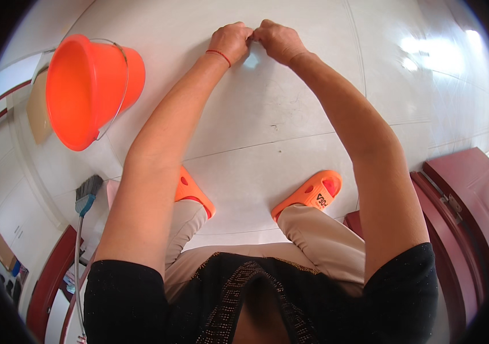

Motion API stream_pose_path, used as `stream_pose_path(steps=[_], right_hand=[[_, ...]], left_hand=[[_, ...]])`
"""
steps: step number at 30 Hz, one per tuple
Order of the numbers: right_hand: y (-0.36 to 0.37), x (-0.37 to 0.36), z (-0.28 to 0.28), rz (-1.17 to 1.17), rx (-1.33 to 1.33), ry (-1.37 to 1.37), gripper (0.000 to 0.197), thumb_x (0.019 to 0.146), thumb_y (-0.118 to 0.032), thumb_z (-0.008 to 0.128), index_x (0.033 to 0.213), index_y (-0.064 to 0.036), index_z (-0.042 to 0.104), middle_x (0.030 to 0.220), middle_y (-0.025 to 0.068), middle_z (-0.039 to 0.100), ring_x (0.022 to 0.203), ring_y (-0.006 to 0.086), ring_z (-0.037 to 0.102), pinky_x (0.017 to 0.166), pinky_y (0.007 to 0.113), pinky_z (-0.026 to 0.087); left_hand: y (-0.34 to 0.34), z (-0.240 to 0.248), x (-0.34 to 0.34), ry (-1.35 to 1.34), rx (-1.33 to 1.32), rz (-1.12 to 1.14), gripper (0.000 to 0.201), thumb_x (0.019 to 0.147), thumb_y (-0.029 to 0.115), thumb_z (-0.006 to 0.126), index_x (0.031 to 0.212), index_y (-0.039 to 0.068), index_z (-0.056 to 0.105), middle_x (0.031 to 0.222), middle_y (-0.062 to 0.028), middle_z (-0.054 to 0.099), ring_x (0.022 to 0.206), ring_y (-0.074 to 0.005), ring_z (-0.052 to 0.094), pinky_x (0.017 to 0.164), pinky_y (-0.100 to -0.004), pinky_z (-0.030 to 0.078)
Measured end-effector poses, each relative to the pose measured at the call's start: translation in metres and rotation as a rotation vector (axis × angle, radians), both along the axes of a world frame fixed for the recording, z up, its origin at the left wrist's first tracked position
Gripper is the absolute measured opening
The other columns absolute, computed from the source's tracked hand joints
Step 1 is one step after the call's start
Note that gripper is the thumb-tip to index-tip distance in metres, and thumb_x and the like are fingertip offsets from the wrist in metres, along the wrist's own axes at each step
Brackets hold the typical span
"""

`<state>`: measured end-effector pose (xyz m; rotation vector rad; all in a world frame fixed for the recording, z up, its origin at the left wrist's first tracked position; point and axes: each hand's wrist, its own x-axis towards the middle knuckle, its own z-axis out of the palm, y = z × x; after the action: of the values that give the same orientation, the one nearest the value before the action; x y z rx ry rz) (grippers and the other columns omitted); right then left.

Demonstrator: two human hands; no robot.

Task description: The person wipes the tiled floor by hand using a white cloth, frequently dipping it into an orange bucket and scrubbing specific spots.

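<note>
Both arms reach forward over the pale tiled floor. My left hand (231,41), with a thin red cord (219,53) round its wrist, is closed in a fist-like grip. Beside it, my right hand (279,41) is closed too, and the fingers of the two almost touch. A small dark spot shows between them, but I cannot make out what they hold, if anything. To the left of my left hand is an orange bucket (135,71) with a thin wire handle (125,74) hanging against its side.
My feet wear orange slippers (326,198) on the tiled floor (244,160). A broom (85,198) with a grey handle leans at the left. Dark red wooden panels (468,183) stand at the right, and white cabinets (9,189) at the far left.
</note>
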<state>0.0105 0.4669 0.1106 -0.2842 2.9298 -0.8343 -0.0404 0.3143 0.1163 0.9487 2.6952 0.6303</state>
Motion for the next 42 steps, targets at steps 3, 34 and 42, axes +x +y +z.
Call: stream_pose_path(steps=[3, 34, 42], right_hand=[[0.005, 0.0, -0.014, 0.048, -0.052, 0.038, 0.021, 0.083, -0.007, 0.05, 0.092, -0.0182, 0.065, 0.09, 0.0041, 0.057, 0.085, 0.0244, 0.058, 0.069, 0.036, 0.049], [0.167, 0.1, 0.0, -0.303, 0.132, 0.058, 0.008, 0.083, -0.018, 0.052, 0.083, -0.0138, 0.059, 0.086, 0.004, 0.057, 0.082, 0.0265, 0.058, 0.067, 0.041, 0.047], [0.094, 0.131, -0.002, -0.264, 0.063, -0.125, 0.005, 0.082, -0.014, 0.051, 0.084, -0.0125, 0.056, 0.083, 0.0063, 0.056, 0.077, 0.0294, 0.058, 0.065, 0.04, 0.047]], left_hand=[[-0.003, -0.01, 0.009, 0.011, 0.029, 0.036, 0.012, 0.074, 0.005, 0.056, 0.08, 0.013, 0.064, 0.081, -0.0069, 0.06, 0.076, -0.0295, 0.057, 0.066, -0.0394, 0.048], [0.179, -0.027, 0.057, -0.125, 0.169, -0.296, 0.01, 0.078, 0.01, 0.052, 0.077, 0.011, 0.062, 0.082, -0.0113, 0.061, 0.079, -0.0321, 0.059, 0.069, -0.0418, 0.049], [0.12, -0.033, 0.062, -0.112, 0.042, -0.409, 0.006, 0.075, 0.008, 0.056, 0.078, 0.011, 0.061, 0.08, -0.0096, 0.059, 0.076, -0.0312, 0.058, 0.067, -0.0408, 0.048]])
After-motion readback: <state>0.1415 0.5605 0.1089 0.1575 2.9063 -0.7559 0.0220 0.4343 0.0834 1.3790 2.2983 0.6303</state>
